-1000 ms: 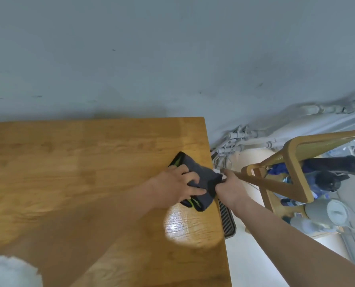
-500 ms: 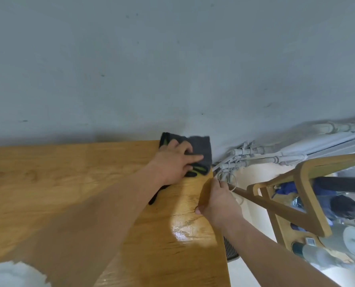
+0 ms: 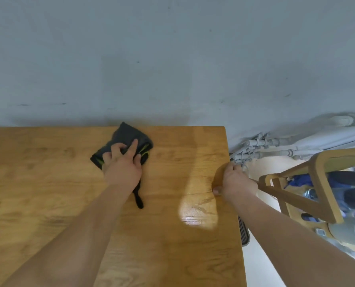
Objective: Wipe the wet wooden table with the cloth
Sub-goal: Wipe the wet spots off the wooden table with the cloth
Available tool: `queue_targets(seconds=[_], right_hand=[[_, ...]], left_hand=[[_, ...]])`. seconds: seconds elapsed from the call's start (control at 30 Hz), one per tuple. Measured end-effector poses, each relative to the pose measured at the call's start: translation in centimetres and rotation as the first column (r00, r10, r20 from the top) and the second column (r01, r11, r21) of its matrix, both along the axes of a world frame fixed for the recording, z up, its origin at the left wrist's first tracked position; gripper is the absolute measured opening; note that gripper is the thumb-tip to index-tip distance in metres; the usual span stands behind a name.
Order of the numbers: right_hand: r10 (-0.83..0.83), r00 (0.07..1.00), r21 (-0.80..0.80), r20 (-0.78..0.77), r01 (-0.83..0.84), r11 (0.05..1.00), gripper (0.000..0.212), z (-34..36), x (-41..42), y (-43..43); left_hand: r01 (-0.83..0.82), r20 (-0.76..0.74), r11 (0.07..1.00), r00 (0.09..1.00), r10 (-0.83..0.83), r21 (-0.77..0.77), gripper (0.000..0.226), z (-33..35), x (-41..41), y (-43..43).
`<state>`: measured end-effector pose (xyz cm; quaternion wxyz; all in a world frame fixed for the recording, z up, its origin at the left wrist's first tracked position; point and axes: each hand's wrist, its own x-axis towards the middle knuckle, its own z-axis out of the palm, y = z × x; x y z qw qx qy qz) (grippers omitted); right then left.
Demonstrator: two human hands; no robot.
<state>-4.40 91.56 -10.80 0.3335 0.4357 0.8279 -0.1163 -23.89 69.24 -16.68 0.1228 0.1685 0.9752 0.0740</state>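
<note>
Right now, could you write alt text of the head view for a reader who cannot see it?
A left hand grips a dark cloth against a wooden table near its far edge, by a grey wall. The right hand holds the table's right edge, beside a shiny patch. A wooden frame stands to the right.

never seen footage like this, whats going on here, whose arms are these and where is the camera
No machine here: these are a person's two bare arms, filmed by one wide-angle camera worn on the head, looking forward and down. The left hand grips a dark cloth against the wooden table, near its far edge by the grey wall. The right hand grips the table's right edge. A shiny patch, probably water, lies near that hand. A wooden frame stands beside the table.
</note>
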Motion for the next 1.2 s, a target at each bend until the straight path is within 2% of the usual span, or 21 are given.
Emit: queue_targets(seconds=[0.07,0.13,0.2,0.3,0.37,0.4,0.43,0.47,0.53,0.57,0.63,0.73,0.83,0.9,1.0,1.03,1.07,1.1,1.13,1.17,1.2], right_hand=[[0.006,0.998,0.046,-0.064,-0.003,0.999,0.103,0.3,1.2,-1.0],[0.049,0.984,0.113,-0.168,-0.030,0.993,0.082,0.5,2.8,-2.5],[0.068,0.958,0.137,-0.280,-0.030,0.990,0.058,0.7,4.4,-4.4],[-0.131,0.895,-0.001,-0.426,0.144,0.990,0.032,0.9,7.1,-7.3],[-0.312,0.820,-0.131,-0.481,0.284,0.950,0.026,1.2,9.3,-8.9],[-0.357,0.795,-0.161,-0.490,0.320,0.934,0.023,1.2,10.4,-9.4],[-0.377,0.788,-0.173,-0.488,0.336,0.926,0.021,1.2,11.4,-9.9],[-0.385,0.789,-0.175,-0.478,0.344,0.923,0.020,1.3,12.2,-10.2],[-0.398,0.788,-0.189,-0.469,0.351,0.917,0.018,1.2,13.4,-10.7],[-0.397,0.788,-0.201,-0.471,0.342,0.918,0.015,1.0,14.0,-10.9],[-0.367,0.794,-0.213,-0.485,0.300,0.930,0.011,0.8,14.8,-11.5],[-0.332,0.800,-0.245,-0.500,0.238,0.940,0.011,0.9,15.8,-12.8],[-0.305,0.806,-0.293,-0.507,0.172,0.941,0.009,1.2,16.8,-14.5],[-0.288,0.815,-0.336,-0.503,0.123,0.934,0.012,1.6,17.6,-15.8],[-0.262,0.846,-0.417,-0.464,0.053,0.907,0.015,2.2,19.3,-17.6],[-0.238,0.861,-0.430,-0.450,0.025,0.902,0.014,2.3,19.8,-18.1],[-0.214,0.875,-0.440,-0.435,0.001,0.898,0.014,2.4,20.4,-18.7],[-0.193,0.886,-0.453,-0.421,-0.021,0.892,0.014,2.5,20.8,-19.2],[-0.176,0.894,-0.461,-0.412,-0.038,0.887,0.015,2.6,21.1,-19.8],[-0.166,0.898,-0.467,-0.408,-0.049,0.883,0.014,2.6,21.3,-20.3],[-0.164,0.900,-0.477,-0.404,-0.054,0.877,0.013,2.8,21.4,-20.9]], left_hand=[[0.035,-0.005,0.999,0.999,-0.035,-0.005,0.051,0.7,3.9,0.2],[0.207,0.015,0.978,0.978,-0.207,0.002,0.054,1.3,8.9,1.1],[0.430,0.055,0.901,0.900,-0.433,0.060,0.059,1.5,14.5,1.9],[0.749,0.050,0.628,0.633,-0.773,0.211,0.048,1.2,19.6,1.0],[0.875,-0.042,0.412,0.435,-0.899,0.254,0.042,0.4,17.8,0.6],[0.897,-0.055,0.367,0.391,-0.919,0.245,0.042,0.0,16.0,0.9],[0.890,-0.043,0.397,0.416,-0.908,0.226,0.044,-0.1,14.1,1.5],[0.846,-0.023,0.492,0.507,-0.862,0.206,0.045,0.0,12.2,2.3],[0.632,0.065,0.759,0.760,-0.646,0.154,0.048,0.8,9.8,3.6],[0.513,0.094,0.850,0.847,-0.524,0.117,0.048,0.9,9.6,3.7],[0.385,0.063,0.921,0.919,-0.389,0.063,0.048,1.1,11.0,2.8],[0.402,-0.016,0.911,0.915,-0.403,0.088,0.050,1.0,16.3,-1.4],[0.473,0.005,0.874,0.879,-0.476,0.109,0.054,0.8,23.9,-7.6],[0.647,0.032,0.749,0.753,-0.657,0.143,0.055,1.0,27.9,-12.6],[0.892,-0.007,0.449,0.450,-0.893,0.056,0.056,0.6,26.2,-18.9],[0.897,-0.012,0.442,0.442,-0.897,0.005,0.055,0.4,24.6,-20.4],[0.848,0.001,0.530,0.530,-0.848,-0.027,0.053,0.5,23.4,-21.5],[0.721,0.019,0.693,0.693,-0.721,-0.029,0.050,0.9,23.0,-22.2],[0.508,0.027,0.861,0.861,-0.508,-0.001,0.049,1.4,23.4,-22.5],[0.261,0.017,0.965,0.965,-0.261,0.029,0.049,1.6,24.5,-22.3],[0.051,0.018,0.998,0.999,-0.051,0.020,0.050,1.8,26.0,-21.7]])
